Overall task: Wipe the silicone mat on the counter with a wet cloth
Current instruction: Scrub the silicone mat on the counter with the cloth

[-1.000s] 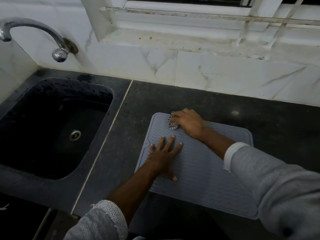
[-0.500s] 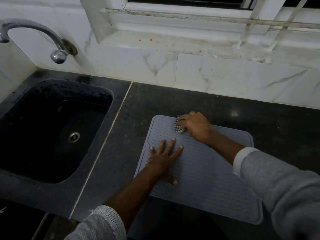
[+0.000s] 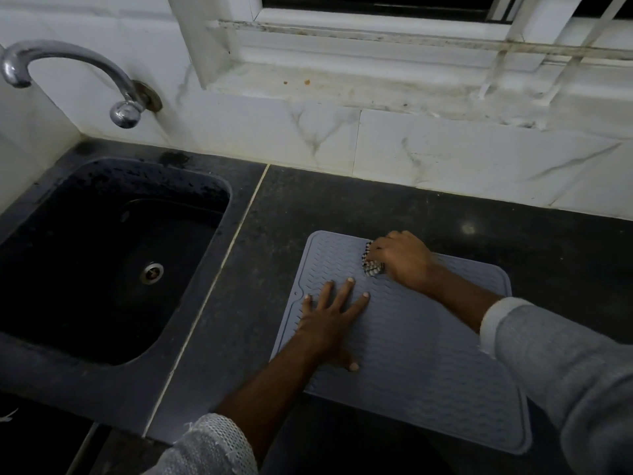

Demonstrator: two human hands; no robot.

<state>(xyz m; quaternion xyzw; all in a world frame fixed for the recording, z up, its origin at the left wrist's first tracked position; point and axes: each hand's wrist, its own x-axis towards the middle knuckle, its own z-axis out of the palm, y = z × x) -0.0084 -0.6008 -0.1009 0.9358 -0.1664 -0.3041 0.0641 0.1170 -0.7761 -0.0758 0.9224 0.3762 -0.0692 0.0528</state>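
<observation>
Fingers of left hand [image 3: 330,323] straight and spread, flat on silicone mat [image 3: 428,365], pressing it down near its left edge; thumb tucked toward near side. Right hand [image 3: 402,260] curled round wadded checked cloth [image 3: 371,264], gripping it against mat near far edge. Cloth mostly hidden under the knuckles, only left side showing. Versus 1.0 s ago: right hand plus cloth shifted rightward along far edge, away from far-left corner; that corner now fully exposed. Versus 0.5 s ago: small further shift right and slightly toward near side. Left hand unchanged, same spot on mat, same spread. Mat itself unmoved on dark counter [image 3: 281,234], lying flat, right of black sink [image 3: 102,255], near edge overhanging counter front. Ribbed chevron pattern visible across mat surface. Chrome tap [image 3: 78,73] on wall above sink, spout pointing left. White marble-look tiles [image 3: 445,156] behind counter, stained window sill [image 3: 342,87] above. Grey sleeves on both forearms, pushed back from wrists.
</observation>
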